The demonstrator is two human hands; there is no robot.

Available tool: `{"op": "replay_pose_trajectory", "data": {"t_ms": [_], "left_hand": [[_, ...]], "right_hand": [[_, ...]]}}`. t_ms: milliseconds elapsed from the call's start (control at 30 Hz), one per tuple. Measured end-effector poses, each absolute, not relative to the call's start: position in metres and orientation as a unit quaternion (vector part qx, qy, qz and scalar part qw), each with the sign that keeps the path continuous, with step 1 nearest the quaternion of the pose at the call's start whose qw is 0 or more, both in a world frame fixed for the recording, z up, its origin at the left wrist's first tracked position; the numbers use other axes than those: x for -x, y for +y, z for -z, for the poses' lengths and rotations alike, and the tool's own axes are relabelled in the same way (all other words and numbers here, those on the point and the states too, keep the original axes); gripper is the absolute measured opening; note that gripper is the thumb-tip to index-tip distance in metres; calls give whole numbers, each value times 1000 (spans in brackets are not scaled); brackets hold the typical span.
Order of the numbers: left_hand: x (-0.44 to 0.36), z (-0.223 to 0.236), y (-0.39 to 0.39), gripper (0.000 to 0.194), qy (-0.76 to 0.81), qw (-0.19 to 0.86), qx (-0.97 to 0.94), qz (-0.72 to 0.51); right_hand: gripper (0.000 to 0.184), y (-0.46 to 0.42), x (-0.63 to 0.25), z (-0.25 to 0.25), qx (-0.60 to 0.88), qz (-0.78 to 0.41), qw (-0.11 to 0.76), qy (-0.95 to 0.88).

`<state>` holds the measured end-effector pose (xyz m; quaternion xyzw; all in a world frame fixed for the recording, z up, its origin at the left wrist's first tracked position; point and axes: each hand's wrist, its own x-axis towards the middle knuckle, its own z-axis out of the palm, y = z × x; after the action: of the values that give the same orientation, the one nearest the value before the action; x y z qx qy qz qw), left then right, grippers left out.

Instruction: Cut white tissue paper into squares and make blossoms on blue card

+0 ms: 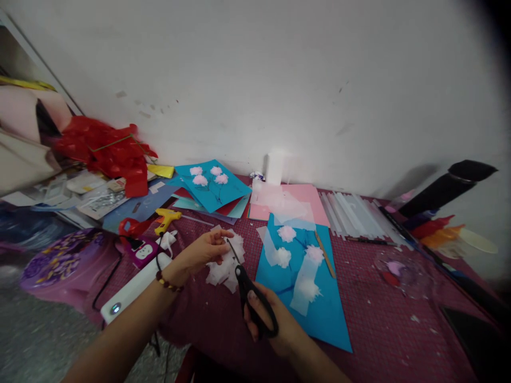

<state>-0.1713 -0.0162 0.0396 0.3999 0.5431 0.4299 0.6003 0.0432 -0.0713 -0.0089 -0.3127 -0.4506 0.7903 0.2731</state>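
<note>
My right hand [275, 319] grips black-handled scissors [242, 279], thumb and fingers in the loops. Their blades point up and left, and the tip comes close to the fingers of my left hand [211, 246]. Those left fingers are pinched together, but whatever lies between them is too small to tell. Beneath and just beyond both hands is a loose pile of white tissue paper pieces [223, 274]. Right of the scissors lies a blue sheet [329, 319] bearing pale pink fluffy paper flowers [286, 233], strips of thin white paper [301, 298] and a slim wooden stick [325, 255].
Farther back, another blue flower sheet [223, 197] rests on coloured papers beside pink paper [315, 205]. At left are a yellow glue gun [165, 218], a purple power socket [139, 252] and a white power strip [133, 290]. Translucent sticks [355, 215] lie at right.
</note>
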Motion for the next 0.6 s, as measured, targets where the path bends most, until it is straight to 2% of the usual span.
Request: {"op": "replay_pose_trajectory", "data": {"t_ms": [233, 333, 467, 600], "left_hand": [[176, -35, -17, 46, 538, 607, -416, -411], [184, -31, -14, 46, 560, 575, -442, -400], [197, -19, -8, 37, 636, 379, -558, -375], [196, -11, 0, 24, 638, 209, -666, -323]], "right_hand": [[54, -71, -47, 17, 230, -869, 267, -346], [53, -70, -47, 19, 219, -885, 267, -313], [51, -71, -49, 22, 212, -892, 266, -298], [56, -77, -61, 18, 189, -865, 269, -378]]}}
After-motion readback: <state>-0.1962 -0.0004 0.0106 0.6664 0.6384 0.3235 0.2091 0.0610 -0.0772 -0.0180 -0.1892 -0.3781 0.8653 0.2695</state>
